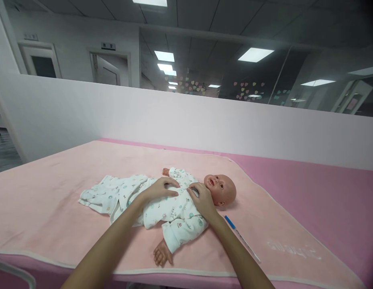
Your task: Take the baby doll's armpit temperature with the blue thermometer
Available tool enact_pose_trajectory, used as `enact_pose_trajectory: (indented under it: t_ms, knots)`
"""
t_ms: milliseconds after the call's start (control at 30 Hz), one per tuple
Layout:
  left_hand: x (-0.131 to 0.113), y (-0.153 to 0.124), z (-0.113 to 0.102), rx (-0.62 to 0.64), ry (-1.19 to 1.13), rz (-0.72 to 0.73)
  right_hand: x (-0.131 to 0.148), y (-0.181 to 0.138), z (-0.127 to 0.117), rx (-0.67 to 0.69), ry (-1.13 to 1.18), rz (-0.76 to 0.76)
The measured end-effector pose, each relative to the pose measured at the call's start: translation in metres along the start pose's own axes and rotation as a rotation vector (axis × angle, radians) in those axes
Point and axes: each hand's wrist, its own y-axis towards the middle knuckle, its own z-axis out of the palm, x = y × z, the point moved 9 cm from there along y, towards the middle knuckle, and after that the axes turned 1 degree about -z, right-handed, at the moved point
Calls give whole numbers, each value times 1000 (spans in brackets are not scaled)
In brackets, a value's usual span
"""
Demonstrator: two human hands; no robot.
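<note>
A baby doll (220,191) lies on its back, head to the right, dressed in a white patterned baby shirt (182,206). Loose white patterned baby trousers (106,194) cover the legs. My left hand (159,189) rests on the shirt at the belly, thumb and fingers apart. Near the collar, my right hand (203,199) has its thumb and fingertips close together on the shirt's chest. One doll hand (163,253) shows at the near cuff, the other at the far cuff. Beside my right forearm lies a slim clear stick with a blue end (242,237).
A peach blanket (62,168) with a pale edge lies over a pink mattress (325,192). Behind it runs a low white partition (204,124), with a window above. A curved white rail (17,273) shows at the lower left.
</note>
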Motion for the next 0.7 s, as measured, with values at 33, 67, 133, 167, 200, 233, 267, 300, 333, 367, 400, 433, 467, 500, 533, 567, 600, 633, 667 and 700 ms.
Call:
enact_pose_trajectory:
  t_ms: [33,67,133,167,200,233,267,300,333,367,400,433,467,500,533,567,600,633,667,700]
  knots:
    - [3,-2,-1,41,-31,-18,0,0,0,0,0,-2]
    - [6,-5,-2,82,-51,-32,0,0,0,1,-1,-5]
    - [9,-12,-5,154,-55,-46,1,0,1,4,-10,-13]
    - [9,-15,-6,182,-44,-44,1,0,1,6,-17,-17]
    - [8,-19,-7,203,-27,-38,2,0,2,8,-26,-20]
    - [7,-22,-8,216,-9,-33,2,-1,2,11,-35,-24]
    - [6,-24,-9,217,5,-32,3,-1,2,12,-43,-29]
    - [7,-26,-10,206,15,-37,4,-1,2,13,-51,-34]
    - [8,-27,-11,183,19,-47,4,-2,1,10,-57,-41]
    - [9,-27,-14,152,20,-59,6,-2,1,7,-63,-50]
    - [10,-27,-16,118,21,-69,7,-2,0,3,-69,-60]
    - [12,-27,-19,84,26,-74,10,-2,-1,-1,-73,-74]
    - [12,-27,-21,53,34,-73,13,-1,-2,-3,-77,-88]
    - [13,-27,-23,29,46,-69,17,0,-2,-1,-81,-103]
    - [13,-27,-25,9,59,-63,21,1,-1,5,-86,-120]
    - [12,-27,-26,-7,69,-55,27,3,2,17,-91,-138]
    - [12,-27,-27,-19,74,-45,33,6,5,37,-96,-159]
    - [11,-27,-28,-28,77,-35,39,9,10,65,-101,-182]
    - [11,-27,-28,-36,79,-27,44,12,17,101,-104,-206]
    - [11,-28,-29,-42,83,-19,50,15,24,140,-106,-229]
